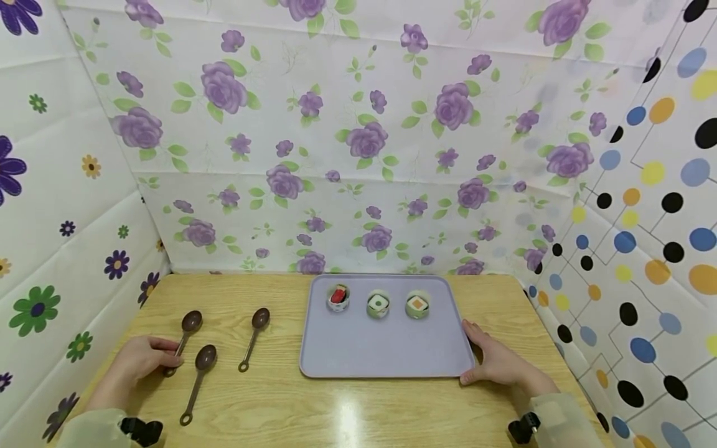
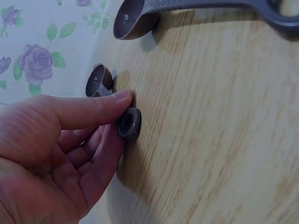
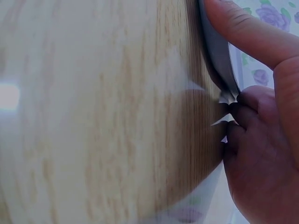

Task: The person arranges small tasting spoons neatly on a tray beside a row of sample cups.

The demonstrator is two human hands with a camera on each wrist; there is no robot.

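Between left grip [image 2: 122, 122] fingertips, spoon handle [image 2: 129, 123].

A light wooden table [image 1: 358, 410] stands enclosed by flower-printed and dotted cloth walls [image 1: 358, 143], lamplight glinting on it.

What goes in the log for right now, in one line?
left hand pinches spoon handle | right hand grips tray corner | three sushi pieces on tray

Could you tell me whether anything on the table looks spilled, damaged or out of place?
Nothing stands out. Three sushi pieces sit in a neat row on the tray, and three brown spoons lie unbroken on the table. The left hand pinches one spoon's handle; the right hand grips the tray's edge.
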